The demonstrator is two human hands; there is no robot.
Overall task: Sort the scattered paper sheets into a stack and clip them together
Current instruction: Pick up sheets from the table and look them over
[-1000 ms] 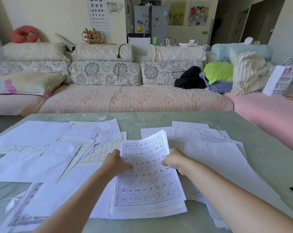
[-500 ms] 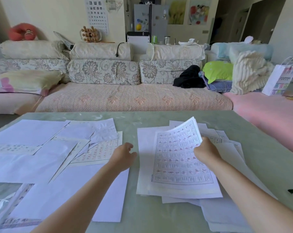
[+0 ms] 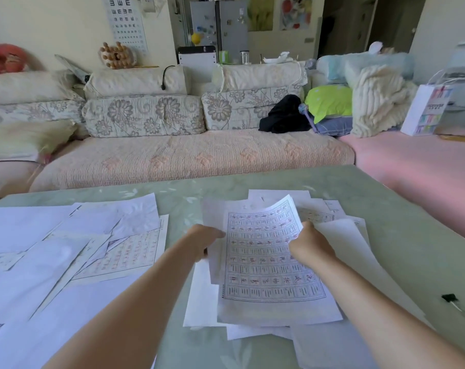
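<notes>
A printed sheet with a grid of characters lies on top of a loose pile of white sheets at the centre right of the table. My right hand grips its right edge, and its far corner curls upward. My left hand is at the pile's left edge, fingers curled onto the paper there. More scattered sheets, blank and printed, overlap across the left half of the table. A black binder clip lies alone near the table's right edge.
The pale green table has a strip of bare top between the two paper groups. Beyond its far edge runs a floral sofa with cushions, a black garment and blankets. A white paper bag stands at the far right.
My right hand carried the printed sheets from the middle rightward and laid them on the right pile. My left hand let go, then came across to the pile's left edge.
</notes>
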